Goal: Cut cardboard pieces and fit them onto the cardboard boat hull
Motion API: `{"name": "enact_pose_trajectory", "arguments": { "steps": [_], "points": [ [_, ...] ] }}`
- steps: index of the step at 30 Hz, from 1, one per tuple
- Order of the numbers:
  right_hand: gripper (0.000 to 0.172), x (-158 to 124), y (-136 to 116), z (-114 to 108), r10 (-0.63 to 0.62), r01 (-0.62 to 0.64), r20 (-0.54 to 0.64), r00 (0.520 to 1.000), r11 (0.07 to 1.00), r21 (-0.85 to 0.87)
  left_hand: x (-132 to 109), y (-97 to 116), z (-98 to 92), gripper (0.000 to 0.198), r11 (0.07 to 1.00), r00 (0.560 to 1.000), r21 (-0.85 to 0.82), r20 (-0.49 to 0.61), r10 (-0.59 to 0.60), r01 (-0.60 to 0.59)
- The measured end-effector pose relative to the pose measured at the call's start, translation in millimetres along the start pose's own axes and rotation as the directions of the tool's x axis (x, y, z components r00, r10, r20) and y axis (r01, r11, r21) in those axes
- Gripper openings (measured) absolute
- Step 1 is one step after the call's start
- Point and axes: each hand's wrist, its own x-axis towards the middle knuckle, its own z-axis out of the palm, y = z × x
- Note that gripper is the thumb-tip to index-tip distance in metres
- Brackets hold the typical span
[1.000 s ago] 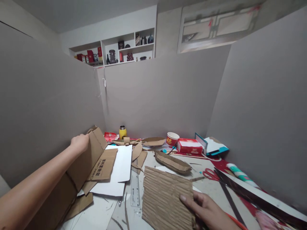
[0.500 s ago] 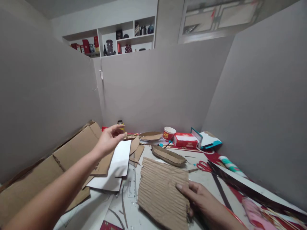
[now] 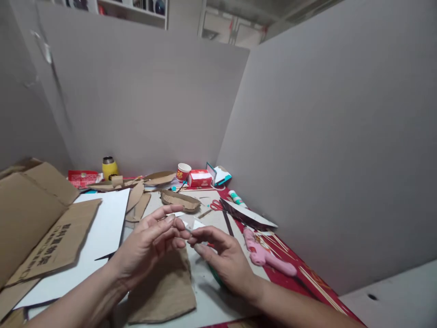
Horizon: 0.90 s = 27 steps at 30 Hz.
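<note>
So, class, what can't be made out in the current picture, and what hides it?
All in the head view:
Anything between the fingertips of the left hand and right hand: too small and blurred.
Cardboard sheet: partly covered by the left hand.
Green object: mostly behind the right hand.
Cardboard box: cut off by the left edge.
Wall shelf: cut off by the top edge.

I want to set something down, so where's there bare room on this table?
White tabletop shows bare between the front cardboard and right forearm, and narrowly between the right hand and pink glue gun. Crowded: the back, with paper cup and red box; the left, with folded cardboard.
</note>
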Motion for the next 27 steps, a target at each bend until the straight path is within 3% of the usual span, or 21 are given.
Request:
{"name": "enact_pose_trajectory", "arguments": {
  "steps": [6, 12, 17, 20, 23, 25, 27],
  "points": [
    [0.009, -4, 0, 1, -0.106, 0.096, -0.042, 0.994, 0.977, -0.191, 5, -19, -6.2, 0.03, 0.994, 0.994, -0.052, 0.059, -0.088, 0.092],
    [0.009, -7, 9, -2, -0.158, 0.123, -0.101, 0.982, 0.949, -0.29, 4, -28, -4.2, 0.026, 0.979, 0.994, -0.172, 0.002, -0.113, 0.112],
    [0.005, -11, 7, -2, -0.283, 0.254, -0.049, 0.958, 0.915, -0.313, 2, -36, -2.6, 0.026, 0.965, 0.993, -0.236, 0.022, -0.113, 0.115],
    [0.009, -10, 2, -2, -0.429, 0.425, 0.076, 0.9, 0.823, -0.377, -1, -34, 1.0, 0.028, 0.968, 0.994, -0.229, 0.036, -0.101, 0.107],
    [0.011, -8, -2, 0, -0.522, 0.635, 0.371, 0.768, 0.693, -0.341, -2, -21, 3.3, 0.032, 0.986, 0.996, -0.148, 0.065, -0.062, 0.071],
    [0.012, -8, -3, 0, -0.528, 0.699, 0.498, 0.688, 0.668, -0.257, 2, -9, -1.8, 0.036, 0.999, 0.998, 0.053, 0.058, -0.008, 0.005],
    [0.011, -8, -2, 0, -0.55, 0.702, 0.487, 0.679, 0.679, -0.213, 10, 1, -15.2, 0.038, 0.899, 0.996, 0.429, 0.048, 0.069, -0.083]
  ]
}}
